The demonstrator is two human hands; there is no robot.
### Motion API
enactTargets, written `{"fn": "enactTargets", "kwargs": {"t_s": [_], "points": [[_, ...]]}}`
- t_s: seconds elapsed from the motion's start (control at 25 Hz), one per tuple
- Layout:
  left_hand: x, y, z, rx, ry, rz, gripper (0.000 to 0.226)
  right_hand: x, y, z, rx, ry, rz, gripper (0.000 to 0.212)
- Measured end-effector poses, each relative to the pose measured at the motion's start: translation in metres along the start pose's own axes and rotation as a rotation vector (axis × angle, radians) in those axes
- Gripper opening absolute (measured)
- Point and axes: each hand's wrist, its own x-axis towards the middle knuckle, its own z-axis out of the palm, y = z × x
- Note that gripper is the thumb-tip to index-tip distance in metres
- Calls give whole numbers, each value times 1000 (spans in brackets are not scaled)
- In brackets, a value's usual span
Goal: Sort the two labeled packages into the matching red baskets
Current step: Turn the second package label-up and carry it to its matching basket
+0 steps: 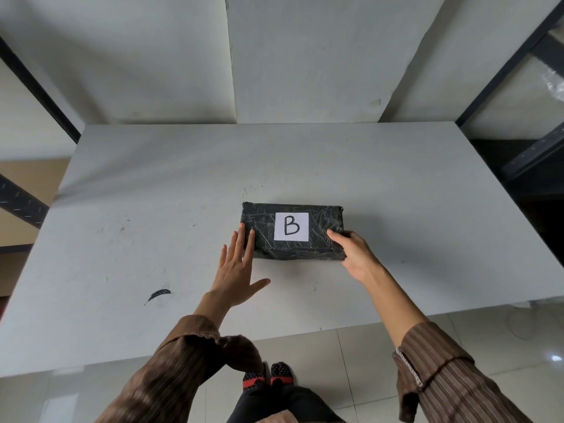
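Note:
A black plastic-wrapped package (pixel 265 233) with a white label reading "B" lies flat on the grey table (pixel 152 193), right of centre. My left hand (pixel 236 267) is flat with fingers spread, its fingertips touching the package's left end. My right hand (pixel 355 251) wraps the package's near right corner, thumb on top. The package rests on the table. No red basket and no second package is in view.
A black smear (pixel 158 296) marks the table near its front left. Dark metal shelf frames (pixel 518 56) stand at the right and far left. Grey wall panels rise behind the table. My feet (pixel 268 377) stand on a tiled floor below the front edge.

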Motion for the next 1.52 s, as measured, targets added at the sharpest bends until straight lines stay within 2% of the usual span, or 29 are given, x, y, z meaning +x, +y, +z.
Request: {"fn": "enactTargets", "kwargs": {"t_s": [0.2,0.4,0.6,0.72,1.04,1.28,1.52], "points": [[-6,-11,-3,-29,37,6,95,-11,8,7,122,-7,13,52],[-23,-22,-9,-89,96,50,85,-26,19,17,165,39,-11,44],[-57,-28,-18,-256,173,-39,82,-52,35,24,149,12,-51,26],[-81,-30,-20,-345,224,-85,81,-70,45,26,141,-16,-62,27],[-178,-7,-6,-522,420,-265,78,-144,89,27,147,-182,-98,12],[-287,8,3,-547,583,-330,80,-214,128,38,110,-311,-100,15],[-389,-7,-2,-547,708,-447,82,-275,163,80,44,-473,-83,21]]}}
